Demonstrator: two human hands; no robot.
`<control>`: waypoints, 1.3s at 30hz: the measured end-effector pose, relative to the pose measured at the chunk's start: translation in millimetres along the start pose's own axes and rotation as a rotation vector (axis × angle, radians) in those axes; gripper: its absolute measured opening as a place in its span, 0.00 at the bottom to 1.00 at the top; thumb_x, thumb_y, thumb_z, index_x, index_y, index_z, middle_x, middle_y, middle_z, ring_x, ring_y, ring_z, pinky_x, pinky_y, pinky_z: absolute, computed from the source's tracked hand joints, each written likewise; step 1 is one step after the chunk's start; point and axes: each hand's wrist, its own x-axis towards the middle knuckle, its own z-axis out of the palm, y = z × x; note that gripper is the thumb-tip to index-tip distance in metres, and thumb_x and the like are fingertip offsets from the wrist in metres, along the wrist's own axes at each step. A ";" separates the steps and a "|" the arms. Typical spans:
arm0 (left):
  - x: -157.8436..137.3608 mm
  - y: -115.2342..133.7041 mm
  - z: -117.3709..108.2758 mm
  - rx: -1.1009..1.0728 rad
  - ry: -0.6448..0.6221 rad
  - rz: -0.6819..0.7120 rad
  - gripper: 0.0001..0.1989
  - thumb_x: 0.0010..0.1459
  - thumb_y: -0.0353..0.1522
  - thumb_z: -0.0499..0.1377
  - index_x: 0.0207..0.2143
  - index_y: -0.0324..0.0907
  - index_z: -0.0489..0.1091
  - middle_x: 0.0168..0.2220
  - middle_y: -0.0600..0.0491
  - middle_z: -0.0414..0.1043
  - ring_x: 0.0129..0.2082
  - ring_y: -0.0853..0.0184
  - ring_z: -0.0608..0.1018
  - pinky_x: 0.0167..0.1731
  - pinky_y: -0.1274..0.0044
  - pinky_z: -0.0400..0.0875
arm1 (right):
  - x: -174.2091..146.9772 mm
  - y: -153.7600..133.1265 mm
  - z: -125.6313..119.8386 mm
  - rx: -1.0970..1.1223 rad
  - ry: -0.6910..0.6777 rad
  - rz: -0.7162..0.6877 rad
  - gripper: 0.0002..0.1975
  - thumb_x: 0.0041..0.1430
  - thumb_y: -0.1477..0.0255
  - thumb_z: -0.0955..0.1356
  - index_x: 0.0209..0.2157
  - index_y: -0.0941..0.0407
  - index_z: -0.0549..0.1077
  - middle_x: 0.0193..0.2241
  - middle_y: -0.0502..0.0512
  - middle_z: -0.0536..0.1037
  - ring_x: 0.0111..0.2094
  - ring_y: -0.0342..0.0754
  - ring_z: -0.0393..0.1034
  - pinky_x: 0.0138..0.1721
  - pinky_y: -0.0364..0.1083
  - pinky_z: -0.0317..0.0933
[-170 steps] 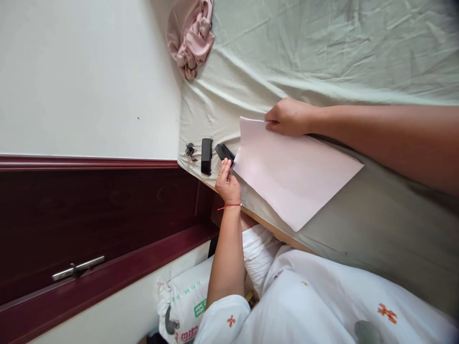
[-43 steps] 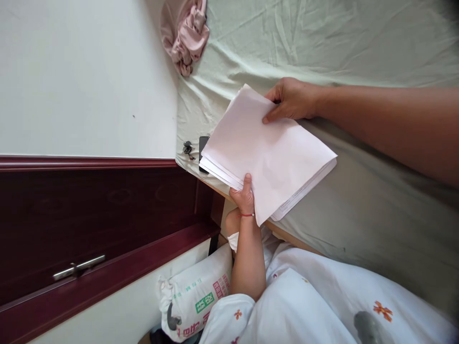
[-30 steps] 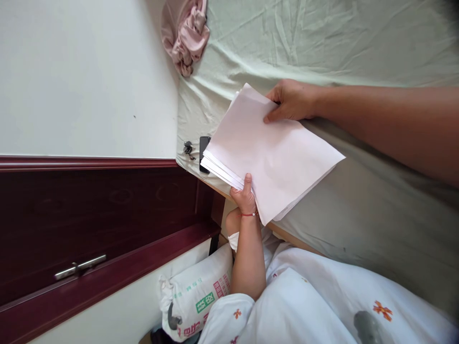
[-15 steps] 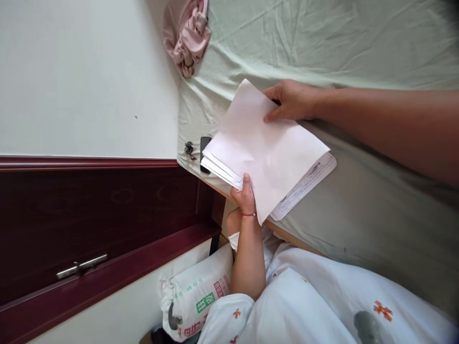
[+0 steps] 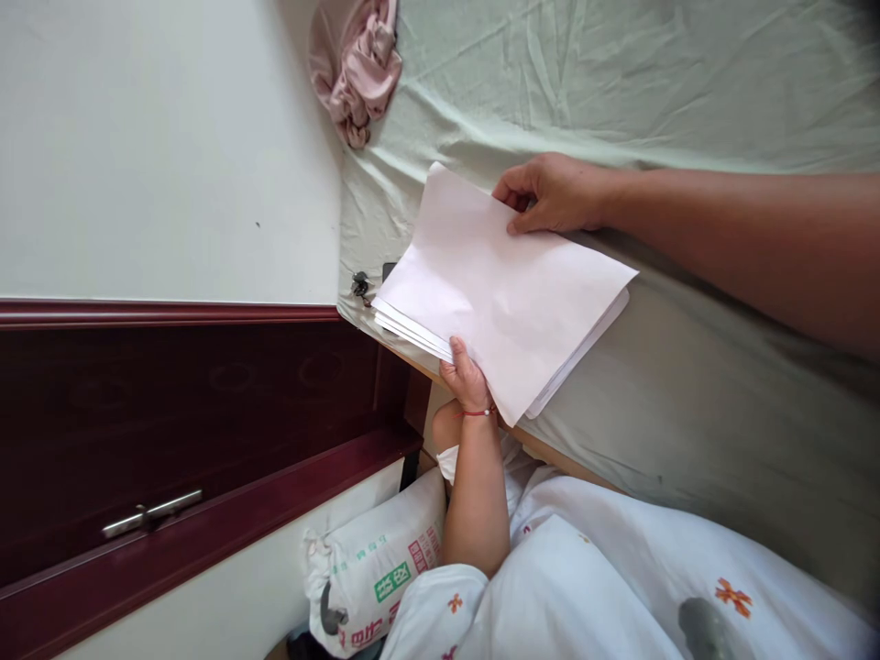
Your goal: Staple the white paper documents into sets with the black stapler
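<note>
Two hands hold one stack of white paper (image 5: 505,293) above a bed covered by a green sheet (image 5: 619,82). At 6 o'clock, the left hand (image 5: 466,378) pinches its lower edge; at 1 o'clock, the right hand (image 5: 550,192) grips its upper edge. One bunch of keys (image 5: 358,286) lies at 9 o'clock, one pink cloth (image 5: 357,69) at 11.

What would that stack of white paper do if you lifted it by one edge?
Probably floppy: the stack of paper bends a little between the left hand and the right hand. The sheets would likely slide apart, since their edges already fan out at the near corner. It seems light, as a few fingers hold it.
</note>
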 end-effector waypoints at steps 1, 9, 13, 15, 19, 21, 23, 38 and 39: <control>0.0 -0.7 -0.4 0.002 -0.015 0.008 0.30 0.56 0.55 0.68 0.47 0.39 0.79 0.51 0.41 0.82 0.59 0.52 0.81 0.59 0.67 0.76 | -0.2 -0.3 -0.1 -0.011 -0.003 0.000 0.16 0.58 0.77 0.74 0.49 0.52 0.80 0.45 0.50 0.83 0.39 0.45 0.72 0.46 0.47 0.67; 1.4 -5.4 -3.3 0.073 -0.078 0.043 0.28 0.48 0.47 0.77 0.44 0.37 0.81 0.48 0.41 0.84 0.55 0.53 0.83 0.61 0.65 0.76 | 1.7 2.6 0.1 -0.019 -0.020 -0.027 0.16 0.57 0.79 0.74 0.47 0.53 0.80 0.42 0.50 0.82 0.38 0.44 0.71 0.43 0.46 0.66; 3.3 -10.3 -3.7 0.021 -0.071 0.054 0.27 0.49 0.50 0.75 0.41 0.37 0.80 0.45 0.43 0.84 0.53 0.53 0.83 0.59 0.65 0.76 | 4.2 2.7 1.0 -0.035 -0.013 -0.012 0.16 0.55 0.78 0.75 0.46 0.53 0.80 0.40 0.49 0.81 0.36 0.44 0.71 0.41 0.45 0.65; 3.6 -10.1 -3.5 0.034 -0.070 0.054 0.26 0.50 0.50 0.74 0.40 0.37 0.80 0.44 0.43 0.84 0.54 0.54 0.83 0.59 0.66 0.76 | 5.5 3.4 2.1 -0.012 0.001 -0.015 0.16 0.55 0.77 0.75 0.46 0.54 0.79 0.40 0.49 0.81 0.37 0.43 0.70 0.42 0.45 0.65; 3.5 -7.8 -2.5 0.019 -0.068 0.057 0.26 0.52 0.49 0.73 0.43 0.37 0.80 0.47 0.43 0.84 0.54 0.55 0.83 0.60 0.68 0.75 | 7.3 6.6 4.3 0.010 0.024 -0.045 0.26 0.53 0.75 0.78 0.55 0.54 0.77 0.46 0.52 0.80 0.41 0.44 0.70 0.46 0.45 0.66; 3.5 -7.1 -1.8 0.021 -0.065 0.056 0.27 0.52 0.50 0.73 0.44 0.37 0.80 0.48 0.43 0.84 0.54 0.55 0.83 0.60 0.68 0.75 | 7.2 8.0 5.5 -0.007 0.035 -0.076 0.35 0.52 0.75 0.79 0.61 0.54 0.73 0.52 0.55 0.78 0.45 0.46 0.70 0.48 0.45 0.66; 3.5 -6.2 -1.3 0.029 -0.058 0.053 0.27 0.52 0.49 0.73 0.43 0.37 0.80 0.48 0.42 0.84 0.54 0.55 0.83 0.60 0.68 0.75 | 6.3 8.6 7.1 -0.022 0.042 -0.105 0.41 0.50 0.75 0.80 0.66 0.53 0.69 0.61 0.58 0.73 0.50 0.47 0.70 0.48 0.45 0.66; -0.7 0.9 3.4 -0.061 0.027 -0.008 0.14 0.62 0.33 0.66 0.48 0.36 0.79 0.51 0.43 0.84 0.60 0.57 0.81 0.62 0.71 0.74 | 8.8 10.6 12.9 -0.330 -0.008 -0.198 0.15 0.52 0.84 0.75 0.43 0.59 0.81 0.58 0.58 0.74 0.48 0.48 0.71 0.59 0.51 0.63; -0.6 2.5 3.0 -0.057 0.041 -0.018 0.13 0.63 0.31 0.65 0.49 0.35 0.79 0.50 0.43 0.84 0.59 0.58 0.81 0.62 0.71 0.74 | 8.7 10.7 12.6 -0.328 -0.012 -0.194 0.15 0.52 0.84 0.75 0.43 0.59 0.81 0.59 0.58 0.74 0.47 0.47 0.71 0.58 0.49 0.63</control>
